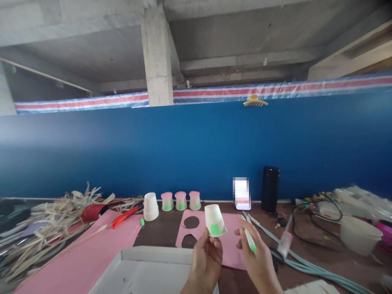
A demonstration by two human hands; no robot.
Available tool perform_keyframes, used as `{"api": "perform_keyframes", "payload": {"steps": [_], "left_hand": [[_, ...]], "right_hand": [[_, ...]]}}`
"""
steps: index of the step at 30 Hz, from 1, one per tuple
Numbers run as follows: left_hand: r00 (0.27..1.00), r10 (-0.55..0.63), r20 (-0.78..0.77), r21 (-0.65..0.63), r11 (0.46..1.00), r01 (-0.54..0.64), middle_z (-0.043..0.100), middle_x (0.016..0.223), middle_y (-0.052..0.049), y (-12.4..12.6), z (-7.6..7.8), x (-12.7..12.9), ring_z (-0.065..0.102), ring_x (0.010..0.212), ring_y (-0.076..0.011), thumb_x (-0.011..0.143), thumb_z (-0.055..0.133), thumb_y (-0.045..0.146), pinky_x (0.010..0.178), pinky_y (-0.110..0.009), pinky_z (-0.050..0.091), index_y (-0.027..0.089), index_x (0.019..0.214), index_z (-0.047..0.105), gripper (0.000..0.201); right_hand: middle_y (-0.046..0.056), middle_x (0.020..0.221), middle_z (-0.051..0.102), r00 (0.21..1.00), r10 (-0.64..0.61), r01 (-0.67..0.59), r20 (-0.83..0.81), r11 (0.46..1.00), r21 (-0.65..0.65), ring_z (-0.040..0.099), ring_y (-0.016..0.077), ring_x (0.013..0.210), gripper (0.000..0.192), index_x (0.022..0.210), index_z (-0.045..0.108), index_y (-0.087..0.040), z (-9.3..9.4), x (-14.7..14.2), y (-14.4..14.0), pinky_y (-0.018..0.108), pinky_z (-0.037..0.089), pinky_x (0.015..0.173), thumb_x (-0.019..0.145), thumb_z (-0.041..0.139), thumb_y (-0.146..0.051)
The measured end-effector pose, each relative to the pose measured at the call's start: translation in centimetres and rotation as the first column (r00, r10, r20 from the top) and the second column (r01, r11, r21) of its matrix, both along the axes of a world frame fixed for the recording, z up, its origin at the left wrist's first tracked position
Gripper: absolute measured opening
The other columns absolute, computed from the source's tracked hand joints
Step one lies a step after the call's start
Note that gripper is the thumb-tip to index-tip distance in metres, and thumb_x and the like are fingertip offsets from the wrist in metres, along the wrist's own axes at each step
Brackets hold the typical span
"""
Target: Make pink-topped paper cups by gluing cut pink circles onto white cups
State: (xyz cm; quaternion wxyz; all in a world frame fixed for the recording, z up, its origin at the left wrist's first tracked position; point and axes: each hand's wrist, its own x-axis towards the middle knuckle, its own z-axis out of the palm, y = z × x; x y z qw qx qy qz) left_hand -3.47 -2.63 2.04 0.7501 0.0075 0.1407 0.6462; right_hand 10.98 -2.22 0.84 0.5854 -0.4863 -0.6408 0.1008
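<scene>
Evidently, the left hand (208, 254) pinches an upside-down cup (212, 215) by its rim, before the pink sheet (233, 249); the right hand's (259, 257) curled fingers grip a marker (250, 240). Green marking seems underway, calling for steadiness. Pink-topped cups (180, 201) line the table's (324, 259) far edge.

L hand (207, 255) & R hand (257, 252) semi-curled

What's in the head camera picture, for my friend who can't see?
A person's left hand holds an upside-down white cup with a green patch; the right hand holds a slim white-and-green tool. Beyond them, three pink-topped cups stand in a row.
</scene>
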Motion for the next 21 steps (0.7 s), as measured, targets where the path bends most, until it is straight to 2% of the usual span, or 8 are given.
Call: {"api": "perform_keyframes", "payload": {"steps": [4,6,9,13,17,19,21], "left_hand": [[1.0,0.0,0.022,-0.03,1.0,0.001,0.052,0.062,0.0,0.2,-0.2,0.0,0.052,0.052,-0.0054,0.083,0.058,0.014,0.05,-0.016,0.049,0.008,0.084,0.059,0.005],[1.0,0.006,0.026,-0.044,0.999,-0.004,0.051,0.061,0.001,0.3,-0.4,0.0,0.051,0.051,-0.005,0.084,0.056,0.013,0.048,-0.015,0.048,0.009,0.084,0.059,0.005],[1.0,0.027,0.012,-0.061,0.998,-0.026,0.05,0.059,0.001,0.5,-0.6,0.0,0.051,0.049,-0.005,0.084,0.056,0.013,0.047,-0.015,0.049,0.009,0.082,0.058,0.005],[0.998,0.055,-0.025,-0.076,0.996,-0.057,0.05,0.058,0.001,0.7,-0.7,0.1,0.051,0.048,-0.0045,0.083,0.058,0.012,0.047,-0.015,0.049,0.009,0.078,0.058,0.006],[0.996,0.073,-0.053,-0.062,0.995,-0.076,0.05,0.057,0.001,0.7,-0.9,0.0,0.051,0.047,-0.004,0.083,0.057,0.01,0.047,-0.015,0.05,0.009,0.075,0.057,0.008],[0.995,0.071,-0.068,-0.061,0.995,-0.075,0.051,0.058,0.001,0.8,-1.1,0.0,0.051,0.047,-0.0042,0.083,0.058,0.01,0.048,-0.015,0.05,0.01,0.074,0.057,0.009],[0.994,0.072,-0.086,-0.065,0.995,-0.077,0.052,0.058,0.001,0.8,-1.3,-0.1,0.052,0.048,-0.0045,0.083,0.057,0.01,0.048,-0.015,0.05,0.01,0.074,0.057,0.009]], "right_hand": [[0.007,0.107,0.063,0.996,0.027,-0.027,0.085,1.0,-0.006,0.065,0.0164,0.08,0.037,0.123,0.053,-0.023,-0.4,0.1,0.2,0.026,0.054,0.07,0.087,0.043,-0.023],[0.007,0.107,0.062,0.991,0.019,-0.018,0.133,1.0,-0.011,0.063,0.0176,0.09,0.041,0.123,0.054,-0.024,-0.4,0.1,0.2,0.028,0.052,0.076,0.085,0.041,-0.017],[0.006,0.105,0.059,0.979,-0.008,0.021,0.205,0.998,-0.061,0.062,0.017,0.093,0.054,0.125,0.051,-0.026,-0.4,0.1,0.1,0.026,0.051,0.078,0.076,0.038,-0.007],[0.006,0.113,0.056,0.944,-0.064,0.119,0.323,0.981,-0.153,0.061,0.017,0.095,0.07,0.13,0.045,-0.027,-0.4,0.4,0.2,0.024,0.049,0.072,0.066,0.035,0.0],[0.007,0.126,0.052,0.88,-0.127,0.266,0.458,0.93,-0.253,0.063,0.0189,0.093,0.071,0.134,0.042,-0.029,-0.2,1.2,0.4,0.023,0.047,0.059,0.069,0.033,0.0],[0.007,0.13,0.05,0.846,-0.138,0.312,0.516,0.911,-0.268,0.061,0.0205,0.099,0.072,0.137,0.038,-0.03,-0.1,1.8,0.6,0.024,0.046,0.06,0.071,0.033,-0.001],[0.007,0.132,0.049,0.817,-0.132,0.337,0.561,0.899,-0.278,0.057,0.0222,0.106,0.073,0.14,0.034,-0.031,-0.2,2.4,0.7,0.027,0.047,0.068,0.072,0.033,-0.001]]}}
